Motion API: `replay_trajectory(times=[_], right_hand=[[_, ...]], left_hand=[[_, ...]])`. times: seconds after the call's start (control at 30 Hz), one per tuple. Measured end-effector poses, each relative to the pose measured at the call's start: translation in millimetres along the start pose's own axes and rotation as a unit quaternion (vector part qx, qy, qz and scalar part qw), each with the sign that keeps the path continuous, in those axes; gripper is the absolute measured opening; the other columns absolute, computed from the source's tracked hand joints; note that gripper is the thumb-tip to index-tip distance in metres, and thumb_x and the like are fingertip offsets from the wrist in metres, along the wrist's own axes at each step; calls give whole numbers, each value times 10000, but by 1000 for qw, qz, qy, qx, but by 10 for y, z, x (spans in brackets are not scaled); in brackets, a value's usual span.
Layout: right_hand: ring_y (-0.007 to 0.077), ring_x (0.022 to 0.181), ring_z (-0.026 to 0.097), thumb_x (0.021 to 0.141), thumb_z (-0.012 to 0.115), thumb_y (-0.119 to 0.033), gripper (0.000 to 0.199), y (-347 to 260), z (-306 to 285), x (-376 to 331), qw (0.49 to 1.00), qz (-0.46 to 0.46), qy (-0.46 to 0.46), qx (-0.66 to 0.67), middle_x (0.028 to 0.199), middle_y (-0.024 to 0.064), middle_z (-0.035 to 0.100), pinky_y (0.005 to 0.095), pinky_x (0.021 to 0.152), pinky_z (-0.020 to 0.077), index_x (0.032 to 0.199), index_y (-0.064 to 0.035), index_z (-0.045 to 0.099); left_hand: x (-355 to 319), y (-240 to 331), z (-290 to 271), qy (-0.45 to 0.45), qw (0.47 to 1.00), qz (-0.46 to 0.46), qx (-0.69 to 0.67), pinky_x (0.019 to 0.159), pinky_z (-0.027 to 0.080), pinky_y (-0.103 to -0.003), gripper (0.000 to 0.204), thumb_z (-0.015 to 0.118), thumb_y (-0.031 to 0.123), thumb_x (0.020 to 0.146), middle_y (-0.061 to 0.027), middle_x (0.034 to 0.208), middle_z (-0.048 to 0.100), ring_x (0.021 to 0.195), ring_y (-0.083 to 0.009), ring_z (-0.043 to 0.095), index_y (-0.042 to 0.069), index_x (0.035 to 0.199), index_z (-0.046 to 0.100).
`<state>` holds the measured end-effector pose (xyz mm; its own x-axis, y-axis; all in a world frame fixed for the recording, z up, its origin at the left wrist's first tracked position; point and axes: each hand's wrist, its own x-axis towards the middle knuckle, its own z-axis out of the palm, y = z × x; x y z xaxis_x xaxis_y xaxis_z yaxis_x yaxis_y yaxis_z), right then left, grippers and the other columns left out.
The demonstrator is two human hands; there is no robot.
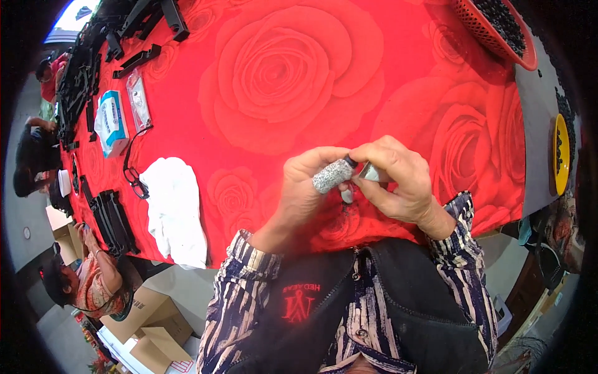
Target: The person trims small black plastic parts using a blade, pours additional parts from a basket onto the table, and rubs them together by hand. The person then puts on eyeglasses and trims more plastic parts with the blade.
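Observation:
My left hand (300, 187) and my right hand (402, 177) meet over the near edge of the red rose-patterned tablecloth (280, 134). A grey speckled sleeve (333, 176) appears to wrap a digit of my left hand. Just past its tip, a small black part (351, 162) is pinched where the fingers of both hands come together. Closed thumb and fingers of my right hand grip a small pale, blade-like piece (372, 172) against that part. Its exact kind is partly hidden by the fingers. A whitish bit (347, 196) shows below the hands, by the left fingers.
At the far right stands a red basket (529, 53) of small black parts; a yellow bowl (555, 156) is nearer. Leftward lie a white cloth (174, 212), eyeglasses (132, 177), a tissue box (112, 124) and black strips (112, 221). People (93, 280) sit beyond the left edge.

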<state>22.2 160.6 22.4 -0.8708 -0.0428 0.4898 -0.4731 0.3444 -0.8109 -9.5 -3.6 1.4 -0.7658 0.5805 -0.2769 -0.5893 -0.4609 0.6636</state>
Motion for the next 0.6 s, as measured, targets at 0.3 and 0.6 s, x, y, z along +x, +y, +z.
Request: replay_trajectory(times=[0.3,0.6], right_hand=[[214,574,552,588,655,17,428,52,29,-64,990,-68,-11,-124,725,87,554,313,486,434,1008,13,572],[223,589,562,576,656,7,481,63,20,-92,987,-114,-6,-111,749,99,564,319,508,457,1047,36,567]], left_hand=[[26,-61,14,20,995,-35,-94,549,509,-233,204,573,36,834,-96,848,626,659,-107,574,-22,1029,575],[-10,-29,40,9,1000,16,24,569,490,-219,197,570,42,839,-101,821,627,658,-119,589,-35,1020,572]])
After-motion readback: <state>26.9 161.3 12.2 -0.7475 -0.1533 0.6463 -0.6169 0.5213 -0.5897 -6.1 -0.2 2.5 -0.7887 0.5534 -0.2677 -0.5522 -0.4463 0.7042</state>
